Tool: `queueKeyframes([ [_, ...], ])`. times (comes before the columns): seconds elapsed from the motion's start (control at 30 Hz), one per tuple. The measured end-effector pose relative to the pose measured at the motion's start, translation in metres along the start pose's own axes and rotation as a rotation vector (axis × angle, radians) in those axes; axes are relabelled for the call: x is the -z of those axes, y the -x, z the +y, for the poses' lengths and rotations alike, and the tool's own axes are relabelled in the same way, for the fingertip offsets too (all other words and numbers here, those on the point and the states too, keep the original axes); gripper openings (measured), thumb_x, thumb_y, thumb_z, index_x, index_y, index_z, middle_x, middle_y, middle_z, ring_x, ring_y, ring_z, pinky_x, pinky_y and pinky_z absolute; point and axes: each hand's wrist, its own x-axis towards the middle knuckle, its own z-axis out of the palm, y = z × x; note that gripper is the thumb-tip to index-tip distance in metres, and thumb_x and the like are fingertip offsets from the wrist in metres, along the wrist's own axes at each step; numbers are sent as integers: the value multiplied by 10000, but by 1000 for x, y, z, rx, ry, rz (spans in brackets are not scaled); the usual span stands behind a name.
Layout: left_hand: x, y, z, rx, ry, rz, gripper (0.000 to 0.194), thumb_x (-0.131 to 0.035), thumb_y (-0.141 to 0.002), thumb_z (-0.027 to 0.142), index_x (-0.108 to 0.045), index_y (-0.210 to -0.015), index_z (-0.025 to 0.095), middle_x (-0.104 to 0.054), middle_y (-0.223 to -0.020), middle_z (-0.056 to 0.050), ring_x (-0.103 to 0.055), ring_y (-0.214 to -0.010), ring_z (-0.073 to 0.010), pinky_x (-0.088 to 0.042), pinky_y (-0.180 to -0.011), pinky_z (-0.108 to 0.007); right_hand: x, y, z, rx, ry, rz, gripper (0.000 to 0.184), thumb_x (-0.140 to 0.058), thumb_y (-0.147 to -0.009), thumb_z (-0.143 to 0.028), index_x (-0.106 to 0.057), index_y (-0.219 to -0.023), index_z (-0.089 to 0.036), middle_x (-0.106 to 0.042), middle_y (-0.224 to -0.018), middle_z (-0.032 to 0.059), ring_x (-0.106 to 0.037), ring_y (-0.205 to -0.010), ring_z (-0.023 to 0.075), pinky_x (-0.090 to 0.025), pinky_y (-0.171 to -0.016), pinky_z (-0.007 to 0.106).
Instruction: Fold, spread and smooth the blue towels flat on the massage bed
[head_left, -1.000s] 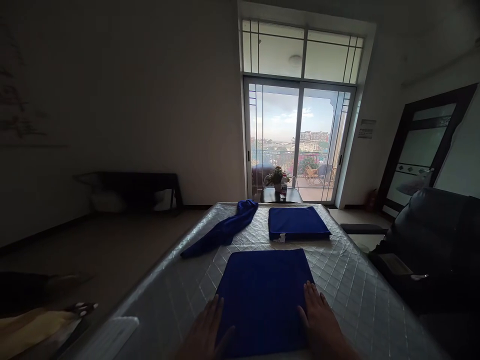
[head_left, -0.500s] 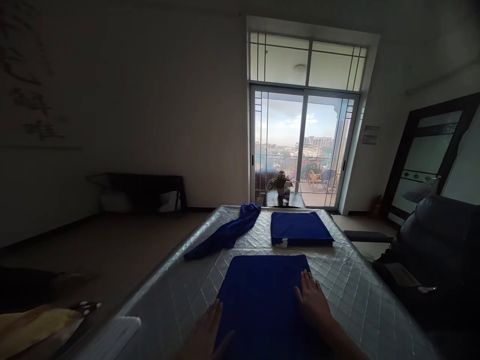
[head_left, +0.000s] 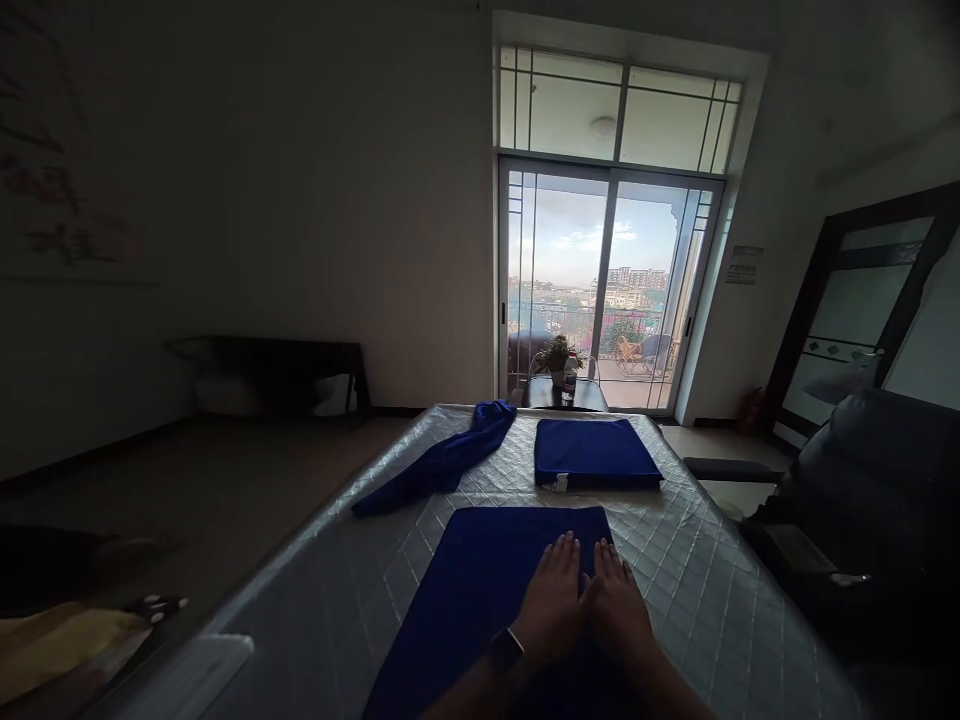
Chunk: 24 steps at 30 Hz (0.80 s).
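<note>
A folded dark-blue cloth [head_left: 465, 610] lies flat on the quilted silvery table cover [head_left: 697, 560], its near end running out of the picture. My left hand [head_left: 553, 597] rests palm down on its right half, fingers stretched out, a dark watch at the wrist. Close beside it, my right hand [head_left: 619, 605] lies flat near the cloth's right edge, and the two thumbs meet. Beyond, a second folded blue piece [head_left: 596, 450] with a white tag sits at the far right. A loose blue cloth [head_left: 446, 460] stretches slantwise at the far left.
A pale flat object [head_left: 199, 675] sits at the cover's near left corner, with yellow fabric [head_left: 67, 640] beside it. A dark armchair [head_left: 877, 490] stands on the right. Behind the far edge is a small table [head_left: 536, 393] with a potted plant [head_left: 556, 358] and a bottle [head_left: 571, 370].
My left hand has moved from the cloth's left edge across to the right, beside my right hand. The right hand has stayed near the right edge. The cloth's near left side now spreads farther left.
</note>
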Motion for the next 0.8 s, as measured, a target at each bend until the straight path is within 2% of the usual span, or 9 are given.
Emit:
queueKeyframes([
  [0.07, -7, -3, -9, 8, -11, 24, 785, -184, -1050, 591, -308, -1574, 21, -227, -1656, -204, -187, -1558, -292, -225, -1277, -504, 0, 0, 0, -15, -14, 3, 653, -206, -1019, -332, -268, -1599, -40, -197, -1676, 127, -132, -1570, 239, -142, -1270, 418],
  [0.17, -10, 7, -35, 29, -49, 35, 788, -192, -1044, 608, -327, -1570, 37, -257, -1648, -192, -212, -1553, -298, -244, -1269, -534, 1, -1, 0, -57, -48, -8, 682, -197, -1027, -393, -245, -1602, -30, -188, -1679, 125, -135, -1571, 232, -122, -1274, 405],
  [0.4, 8, 52, -117, 184, -127, 104, 799, -244, -1028, 635, -280, -1590, 68, -243, -1659, -163, -233, -1547, -311, -265, -1255, -547, 4, 0, -2, -75, -94, -32, 696, -177, -1030, -421, -207, -1611, -39, -148, -1691, 99, -109, -1576, 214, -99, -1279, 405],
  [0.6, 16, 78, -182, 359, -130, 184, 847, -228, -1014, 630, -275, -1577, -2, -244, -1657, -215, -223, -1548, -338, -258, -1249, -546, 7, 0, -4, -81, -93, -41, 704, -181, -1027, -428, -206, -1610, -34, -138, -1692, 101, -100, -1576, 213, -98, -1281, 414],
  [0.7, 16, 80, -198, 360, -113, 189, 822, -239, -1014, 589, -304, -1564, -18, -280, -1642, -233, -256, -1539, -334, -277, -1241, -543, 7, -1, -5, -86, -93, -40, 711, -198, -1022, -443, -225, -1610, -44, -157, -1689, 100, -109, -1575, 213, -110, -1279, 412],
  [0.8, 18, 79, -202, 370, -96, 174, 835, -236, -1016, 590, -283, -1564, -38, -262, -1644, -242, -247, -1542, -338, -250, -1250, -542, 5, -1, -5, -104, -63, -49, 710, -192, -1021, -445, -225, -1612, -51, -152, -1690, 96, -108, -1575, 209, -112, -1277, 409],
])
